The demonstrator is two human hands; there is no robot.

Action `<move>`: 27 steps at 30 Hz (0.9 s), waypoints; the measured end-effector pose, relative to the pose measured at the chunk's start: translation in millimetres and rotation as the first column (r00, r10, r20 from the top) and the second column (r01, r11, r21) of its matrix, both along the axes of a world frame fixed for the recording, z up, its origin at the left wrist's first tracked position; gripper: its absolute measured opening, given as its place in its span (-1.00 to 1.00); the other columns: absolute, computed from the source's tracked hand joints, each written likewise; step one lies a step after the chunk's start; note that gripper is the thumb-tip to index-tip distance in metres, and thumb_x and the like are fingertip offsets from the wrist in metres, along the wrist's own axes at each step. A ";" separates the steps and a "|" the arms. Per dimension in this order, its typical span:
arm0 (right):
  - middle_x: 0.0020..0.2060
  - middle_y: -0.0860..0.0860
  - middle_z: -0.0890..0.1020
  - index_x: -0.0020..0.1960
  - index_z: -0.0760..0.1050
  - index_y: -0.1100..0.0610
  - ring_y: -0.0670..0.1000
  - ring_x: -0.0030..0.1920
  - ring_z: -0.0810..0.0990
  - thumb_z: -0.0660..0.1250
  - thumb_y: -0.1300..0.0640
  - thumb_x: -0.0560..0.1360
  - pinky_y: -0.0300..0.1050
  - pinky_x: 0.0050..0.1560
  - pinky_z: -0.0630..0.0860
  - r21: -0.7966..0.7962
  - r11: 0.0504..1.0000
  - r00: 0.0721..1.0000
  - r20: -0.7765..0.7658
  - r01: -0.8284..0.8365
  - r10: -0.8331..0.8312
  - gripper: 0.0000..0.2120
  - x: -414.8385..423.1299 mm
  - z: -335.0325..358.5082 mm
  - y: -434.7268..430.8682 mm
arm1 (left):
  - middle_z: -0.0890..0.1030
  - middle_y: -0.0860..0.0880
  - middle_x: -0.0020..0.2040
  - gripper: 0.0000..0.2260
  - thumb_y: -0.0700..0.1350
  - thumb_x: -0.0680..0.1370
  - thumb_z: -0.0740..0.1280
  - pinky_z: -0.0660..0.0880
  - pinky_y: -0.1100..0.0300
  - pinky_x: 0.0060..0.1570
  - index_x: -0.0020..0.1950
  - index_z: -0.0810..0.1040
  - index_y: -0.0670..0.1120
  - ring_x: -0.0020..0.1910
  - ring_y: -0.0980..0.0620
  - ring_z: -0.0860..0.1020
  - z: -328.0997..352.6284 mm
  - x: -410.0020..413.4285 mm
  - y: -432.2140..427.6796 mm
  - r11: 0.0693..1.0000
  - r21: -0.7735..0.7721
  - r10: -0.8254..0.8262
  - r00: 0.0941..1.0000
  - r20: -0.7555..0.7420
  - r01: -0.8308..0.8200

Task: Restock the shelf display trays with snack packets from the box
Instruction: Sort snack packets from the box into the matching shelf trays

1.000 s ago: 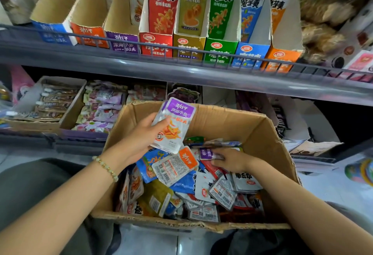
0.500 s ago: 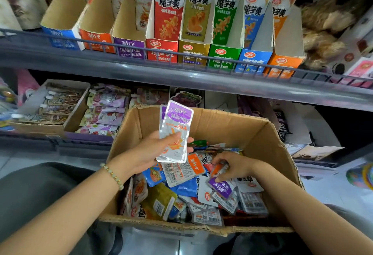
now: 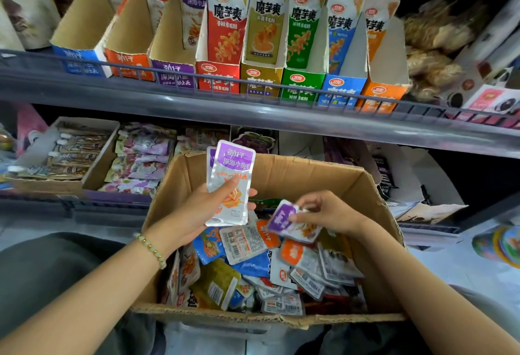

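A cardboard box [image 3: 374, 203] holds several loose snack packets in blue, orange, yellow and white. My left hand [image 3: 197, 211] grips a small upright stack of purple-topped silver packets [image 3: 232, 174] above the box's left side. My right hand [image 3: 323, 212] pinches another purple packet [image 3: 284, 218], lifted just above the pile. On the upper shelf stands a row of display trays; the purple tray [image 3: 173, 75] holds a few matching purple packets [image 3: 192, 14] at its back. The blue tray [image 3: 81, 65] and orange tray [image 3: 130, 66] to its left look nearly bare at the front.
A grey wire rail [image 3: 253, 84] runs along the upper shelf's front. Red, yellow, green, blue and orange trays [image 3: 301, 84] to the right are filled. Below, a cardboard tray of brown packets [image 3: 67, 155] and pink packets [image 3: 140, 158] sit behind the box.
My right hand has picked a purple packet out of the pile and raised it toward the left. My left hand lifted its stack slightly and turned it more upright.
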State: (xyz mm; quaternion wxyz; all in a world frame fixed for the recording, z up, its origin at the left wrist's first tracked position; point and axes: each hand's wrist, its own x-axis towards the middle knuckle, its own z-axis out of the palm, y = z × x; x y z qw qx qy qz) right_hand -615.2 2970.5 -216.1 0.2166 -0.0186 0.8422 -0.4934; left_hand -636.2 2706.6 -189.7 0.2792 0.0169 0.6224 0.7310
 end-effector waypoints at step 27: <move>0.14 -0.03 0.62 0.30 0.46 -0.06 -0.04 0.13 0.61 0.44 0.16 0.46 -0.13 0.13 0.56 -0.231 0.973 0.940 -0.333 -0.008 -0.071 -0.56 -34.0 89.8 -118.5 | 0.70 -0.04 -0.06 -0.76 -0.10 0.61 0.21 0.59 0.22 -0.15 0.21 0.49 -0.16 -0.14 0.04 0.67 48.0 -1.5 -31.8 0.967 -0.019 -0.256 0.965 -0.049 0.255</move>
